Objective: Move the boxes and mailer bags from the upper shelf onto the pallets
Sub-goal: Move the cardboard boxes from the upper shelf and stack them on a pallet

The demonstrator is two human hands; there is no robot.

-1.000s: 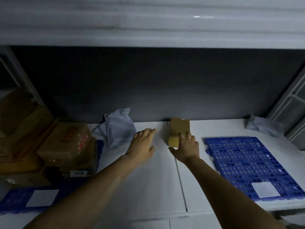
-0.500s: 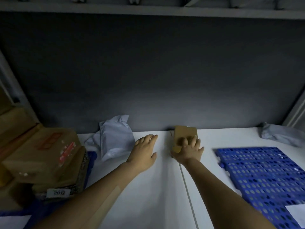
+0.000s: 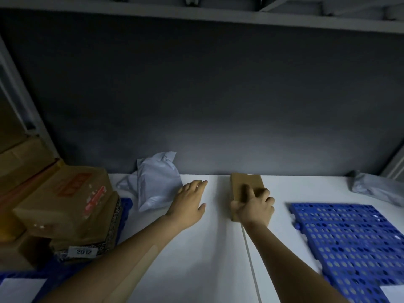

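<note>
Brown cardboard fills our right hand [image 3: 254, 207]: the small box [image 3: 246, 189] sits just right of centre frame, and we grasp it with fingers spread over its top and the thumb hooked along its near left edge. It rests on the white shelf [image 3: 207, 259], its far end close to the dark grey back wall [image 3: 196, 95]. Our left hand [image 3: 189, 203] lies just left of it, flat and released, palm down on the shelf with nothing in its grip; a strip of bare shelf separates it from the box.

Just beyond the left hand's fingers, a crumpled grey mailer bag [image 3: 156, 184] leans against the wall. At the far right edge, another grey bag [image 3: 376, 186] lies on the shelf, well apart from the box.

In the lower right of the frame, a blue perforated pallet [image 3: 349, 243] lies flat on the shelf near our right forearm, with a white label [image 3: 393, 294] at its near corner. Along the left edge, a stack of larger boxes [image 3: 63, 200] stands on a second blue pallet [image 3: 125, 208]; one carries a tag [image 3: 83, 251] reading 2012. A shelf beam [image 3: 196, 16] runs across the top of the frame.
</note>
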